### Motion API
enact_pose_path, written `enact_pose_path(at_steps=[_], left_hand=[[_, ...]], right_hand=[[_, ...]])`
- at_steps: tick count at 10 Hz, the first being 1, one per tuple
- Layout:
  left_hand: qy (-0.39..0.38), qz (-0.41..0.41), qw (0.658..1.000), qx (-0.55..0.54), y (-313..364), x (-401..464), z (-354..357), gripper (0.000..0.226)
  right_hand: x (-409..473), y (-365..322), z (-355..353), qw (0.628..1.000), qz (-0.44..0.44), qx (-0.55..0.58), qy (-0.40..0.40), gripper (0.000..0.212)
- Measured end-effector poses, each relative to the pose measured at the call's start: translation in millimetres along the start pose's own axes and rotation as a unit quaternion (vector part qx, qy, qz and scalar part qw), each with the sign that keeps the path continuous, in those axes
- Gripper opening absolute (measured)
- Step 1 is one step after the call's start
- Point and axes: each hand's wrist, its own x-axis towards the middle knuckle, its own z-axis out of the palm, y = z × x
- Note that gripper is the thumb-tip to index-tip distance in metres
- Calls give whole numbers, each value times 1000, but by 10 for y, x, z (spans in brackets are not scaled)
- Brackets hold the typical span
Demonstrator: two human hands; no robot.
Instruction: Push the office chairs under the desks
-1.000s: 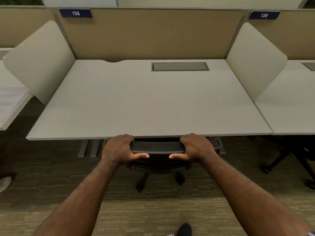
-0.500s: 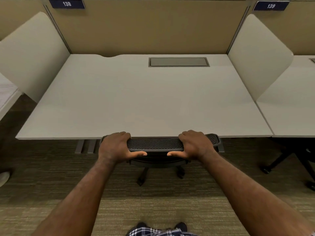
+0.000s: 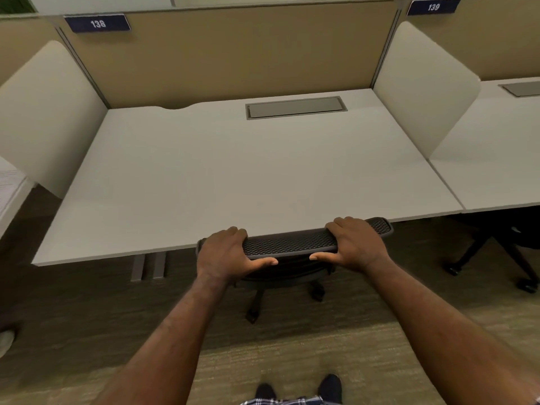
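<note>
Underfoot, two dark shoes (image 3: 298, 388) stand on striped olive carpet (image 3: 292, 355), which runs open and bare to both sides. Ahead, the left hand (image 3: 226, 254) and right hand (image 3: 358, 244) are each wrapped over the top of the office chair (image 3: 292, 244), fingers curled over the mesh backrest and thumbs pointing toward each other along its near edge. That backrest top sits right at the front edge of the white desk (image 3: 248, 176), the seat hidden beneath, castor legs showing on the carpet below. Grey desk legs (image 3: 149, 266) stand to the left. Farther on, a grey hatch (image 3: 295, 107) is set in the desktop, curved white side screens (image 3: 420, 86) flank it, and a tan partition (image 3: 233, 54) carries labels 138 (image 3: 98, 23) and 139 (image 3: 433, 7). Another chair's base (image 3: 496, 258) shows under the right-hand neighbouring desk.
</note>
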Motion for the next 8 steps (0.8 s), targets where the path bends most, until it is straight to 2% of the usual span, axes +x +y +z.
enact_pose_path(at_steps=[2, 3, 5, 7, 8], left_hand=[[-9, 29, 998, -57, 33, 32, -52, 107], [13, 45, 996, -74, 197, 103, -119, 109], [83, 123, 986, -74, 948, 518, -301, 99], [87, 173, 978, -76, 2079, 948, -288, 102], [76, 180, 976, -94, 2899, 1187, -272, 105]], right_hand=[[-291, 17, -10, 996, 69, 33, 41, 113], [-415, 83, -39, 994, 93, 29, 57, 112], [-557, 573, -234, 983, 160, 57, 76, 114], [-868, 1632, -313, 978, 176, 70, 82, 114], [-1078, 2325, -353, 972, 206, 71, 86, 115]])
